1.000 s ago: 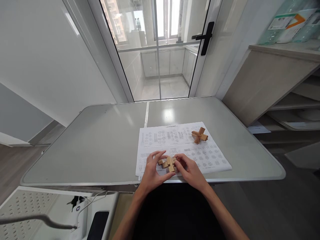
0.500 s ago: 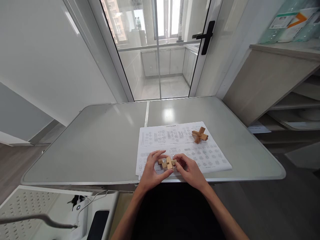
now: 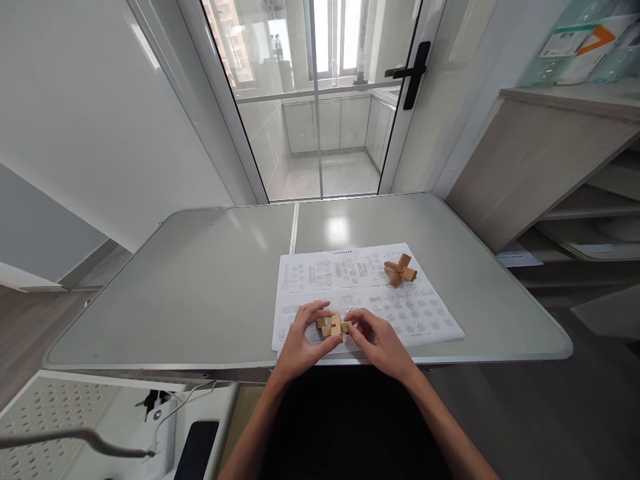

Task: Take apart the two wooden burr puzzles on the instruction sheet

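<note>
Your left hand [image 3: 299, 343] and right hand [image 3: 381, 341] meet over the near edge of the worktop [image 3: 200, 287], and both pinch a small wooden puzzle [image 3: 333, 326] between them. The left fingers [image 3: 314, 311] curl over its left side with the thumb beneath; the right fingers [image 3: 361, 320] close on its right end. The puzzle, an assembly of short pale wooden bars crossing one another, sits between your fingertips just above the printed sheet [image 3: 360, 293]. Whether it touches the paper, you cannot tell.

The sheet lies flat on the right half of the worktop, its near edge close to the worktop's front rim, and carries rows of small diagrams too fine to read. A second wooden puzzle [image 3: 399, 270], darker and cross-shaped, rests on the sheet's far right corner, well apart from your hands.

Beyond the worktop stands a glass door [image 3: 320, 100] with a black handle [image 3: 407, 70]. Open shelves [image 3: 575, 167] rise at the right. At lower left, a white perforated surface [image 3: 55, 413] carries a cable [image 3: 75, 440].
</note>
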The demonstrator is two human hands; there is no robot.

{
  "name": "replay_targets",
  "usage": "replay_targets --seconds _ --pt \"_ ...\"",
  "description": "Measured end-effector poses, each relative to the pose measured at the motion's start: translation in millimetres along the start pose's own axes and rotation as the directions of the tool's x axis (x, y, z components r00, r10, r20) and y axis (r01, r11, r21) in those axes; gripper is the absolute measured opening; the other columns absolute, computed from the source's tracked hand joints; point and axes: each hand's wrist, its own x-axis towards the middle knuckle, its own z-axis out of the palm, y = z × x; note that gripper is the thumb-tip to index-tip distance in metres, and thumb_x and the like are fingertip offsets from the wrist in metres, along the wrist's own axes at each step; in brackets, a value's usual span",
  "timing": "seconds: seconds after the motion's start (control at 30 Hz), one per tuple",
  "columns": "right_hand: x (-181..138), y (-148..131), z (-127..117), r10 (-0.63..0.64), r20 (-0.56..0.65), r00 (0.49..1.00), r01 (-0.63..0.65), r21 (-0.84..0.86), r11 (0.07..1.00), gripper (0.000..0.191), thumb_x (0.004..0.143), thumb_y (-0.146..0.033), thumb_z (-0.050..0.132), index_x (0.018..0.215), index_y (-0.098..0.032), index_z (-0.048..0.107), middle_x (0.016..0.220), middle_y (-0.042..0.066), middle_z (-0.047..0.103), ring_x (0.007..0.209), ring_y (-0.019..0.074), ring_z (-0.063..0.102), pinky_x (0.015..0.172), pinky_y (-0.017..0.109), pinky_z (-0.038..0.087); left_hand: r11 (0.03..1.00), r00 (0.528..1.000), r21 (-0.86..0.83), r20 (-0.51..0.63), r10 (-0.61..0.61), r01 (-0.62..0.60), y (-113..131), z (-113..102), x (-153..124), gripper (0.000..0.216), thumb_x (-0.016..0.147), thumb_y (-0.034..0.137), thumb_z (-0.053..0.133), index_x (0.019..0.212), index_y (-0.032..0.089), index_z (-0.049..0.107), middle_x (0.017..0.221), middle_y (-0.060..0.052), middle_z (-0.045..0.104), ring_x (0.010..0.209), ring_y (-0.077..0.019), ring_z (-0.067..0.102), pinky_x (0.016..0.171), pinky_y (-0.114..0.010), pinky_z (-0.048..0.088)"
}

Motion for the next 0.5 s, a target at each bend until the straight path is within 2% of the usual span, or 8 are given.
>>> replay_targets --seconds 0.17,0.27,0.5 --pt "-0.2 0.3 -0.8 0.017 0.018 1.0 -0.017 -0.002 1.0 0.019 0.101 -0.039 0.057 0.105 -0.023 0.066 0.074 -0.002 0.06 0.063 0.0161 0.053 0.06 0.028 0.044 0.999 0.999 -0.016 0.015 -0.037 0.037 -1.3 -1.1 -0.1 0.062 0.085 0.032 0.081 0.142 0.031 0.056 0.128 -0.007 0.072 0.14 -0.0304 0.055 0.12 -0.051 0.038" --pt "-0.8 -1.1 -2.1 0.011 0.029 1.0 -0.011 0.003 1.0 0.02 0.102 -0.039 0.057 0.107 -0.024 0.068 0.075 -0.001 0.061 0.066 0.0167 0.055 0.062 0.029 0.045 0.998 0.999 -0.027 0.009 -0.048 0.048 -2.2 -1.4 0.4 0.06 0.085 0.031 0.082 0.14 0.03 0.059 0.129 -0.007 0.07 0.143 -0.0302 0.052 0.122 -0.051 0.037" --pt "-2.1 -2.7 -2.7 0.002 0.021 1.0 -0.002 -0.006 1.0 0.022 0.102 -0.038 0.057 0.112 -0.024 0.07 0.076 -0.001 0.061 0.066 0.0165 0.055 0.063 0.029 0.046 0.994 0.997 -0.092 -0.03 -0.069 0.066 -0.8 -0.5 0.3 0.057 0.085 0.035 0.081 0.138 0.029 0.061 0.132 -0.009 0.067 0.127 -0.0282 0.067 0.116 -0.048 0.047"
